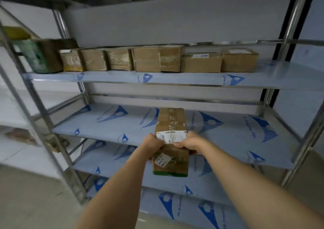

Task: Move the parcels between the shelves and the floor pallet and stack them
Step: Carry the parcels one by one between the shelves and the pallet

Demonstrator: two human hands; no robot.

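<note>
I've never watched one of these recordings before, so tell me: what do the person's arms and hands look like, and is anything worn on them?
Both forearms are bare as far as the picture shows, with no sleeves in view. The left hand and the right hand wear no gloves. No watch, ring or wristband is visible, and no cables or markings show on either arm.

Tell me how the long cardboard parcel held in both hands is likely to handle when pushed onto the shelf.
The long parcel looks stiff: its edges stay straight though the left hand and right hand grip only its near end. The middle shelf wears smooth film, so it probably slides easily. Being long and narrow, it may swivel if pushed off-centre.
</note>
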